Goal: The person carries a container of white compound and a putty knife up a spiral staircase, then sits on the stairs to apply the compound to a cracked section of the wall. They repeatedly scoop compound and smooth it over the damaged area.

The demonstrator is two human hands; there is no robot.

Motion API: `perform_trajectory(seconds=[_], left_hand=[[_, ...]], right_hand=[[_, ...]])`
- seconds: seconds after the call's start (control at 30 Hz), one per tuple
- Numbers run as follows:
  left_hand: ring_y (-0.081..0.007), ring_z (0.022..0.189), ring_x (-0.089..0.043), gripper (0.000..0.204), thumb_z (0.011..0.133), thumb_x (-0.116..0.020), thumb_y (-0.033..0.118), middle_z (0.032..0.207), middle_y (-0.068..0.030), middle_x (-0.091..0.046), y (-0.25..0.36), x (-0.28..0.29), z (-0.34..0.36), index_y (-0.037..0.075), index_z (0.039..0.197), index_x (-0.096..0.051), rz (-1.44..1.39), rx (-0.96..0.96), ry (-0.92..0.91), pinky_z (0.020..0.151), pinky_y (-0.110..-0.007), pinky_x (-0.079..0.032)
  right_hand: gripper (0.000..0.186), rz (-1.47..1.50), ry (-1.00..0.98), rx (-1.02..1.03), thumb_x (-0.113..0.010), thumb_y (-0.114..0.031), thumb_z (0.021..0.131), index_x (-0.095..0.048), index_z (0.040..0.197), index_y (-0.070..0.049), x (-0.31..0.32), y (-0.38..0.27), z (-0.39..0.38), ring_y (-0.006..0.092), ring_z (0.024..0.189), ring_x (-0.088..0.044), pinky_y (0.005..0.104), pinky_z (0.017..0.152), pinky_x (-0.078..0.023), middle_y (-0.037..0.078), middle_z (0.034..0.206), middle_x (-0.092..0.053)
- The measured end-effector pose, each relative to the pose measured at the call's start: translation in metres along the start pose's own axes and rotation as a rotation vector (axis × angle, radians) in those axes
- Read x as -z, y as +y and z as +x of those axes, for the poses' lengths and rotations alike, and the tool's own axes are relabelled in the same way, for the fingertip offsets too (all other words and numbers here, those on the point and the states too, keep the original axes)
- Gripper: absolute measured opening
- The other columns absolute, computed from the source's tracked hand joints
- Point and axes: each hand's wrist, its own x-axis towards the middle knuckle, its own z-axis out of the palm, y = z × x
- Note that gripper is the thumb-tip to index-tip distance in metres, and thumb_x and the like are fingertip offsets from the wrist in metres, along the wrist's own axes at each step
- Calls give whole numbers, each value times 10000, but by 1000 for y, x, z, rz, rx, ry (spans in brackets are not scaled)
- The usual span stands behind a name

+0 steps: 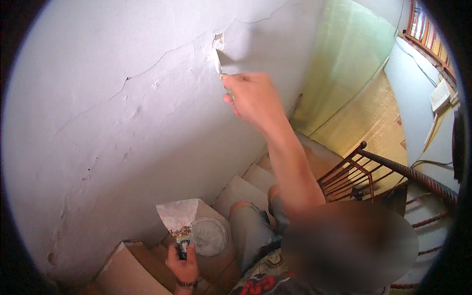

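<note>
My right hand (253, 96) is raised to the white wall and closed round the handle of a narrow putty knife (217, 61). The knife's blade points upward, its tip at the lower part of a small chipped hole (219, 40) with pale, uneven edges. Low on the left, my left hand (184, 268) grips the handle of a wide putty knife (178, 215). That blade faces up, with whitish material and brown stains on it. Just right of it, a round tub (210, 237) with a grey-white surface is on a stair. Whether the narrow blade touches the wall, I cannot tell.
A long thin crack (162, 60) slants across the wall through the hole. Stairs (243, 189) run along the wall's foot. At the right are a dark metal railing (408, 172), a greenish-yellow panel (344, 73) and a white box (440, 96) with cables.
</note>
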Motion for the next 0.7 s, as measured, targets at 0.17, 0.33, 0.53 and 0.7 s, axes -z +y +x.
perform_trajectory(seconds=[0.17, 0.33, 0.53, 0.7], left_hand=[[-131, 590, -553, 233, 790, -725, 109, 636, -87, -588, -5, -9, -1, -38, 841, -551, -72, 76, 25, 557, -301, -458], [-138, 590, -561, 240, 787, -727, 118, 641, -94, -593, -5, -8, 1, -37, 842, -552, -30, 20, 40, 558, -313, -463], [-147, 604, -587, 250, 779, -733, 128, 661, -105, -611, -9, -11, 4, -39, 867, -568, -56, 28, 31, 567, -324, -474], [-142, 709, -537, 232, 799, -718, 117, 769, -71, -594, -9, -7, 0, -23, 907, -568, 12, 111, -8, 645, -312, -454]], right_hand=[[328, 265, -92, -41, -566, -257, 890, -618, 1044, 27, 18, 1, -10, 88, 491, -438, 253, 398, -309, 77, 778, -605], [335, 548, -194, -10, -552, -244, 920, -599, 1133, 10, 49, 36, -13, 85, 515, -458, 253, 402, -330, 75, 806, -613], [443, 308, 212, 409, -571, -243, 945, -503, 1320, -18, -17, 112, 24, 104, 764, -530, 245, 659, -449, 76, 958, -603], [458, 167, 461, 686, -548, -200, 964, -448, 1367, -7, -88, 137, 41, 158, 851, -519, 294, 782, -460, 103, 1036, -542]])
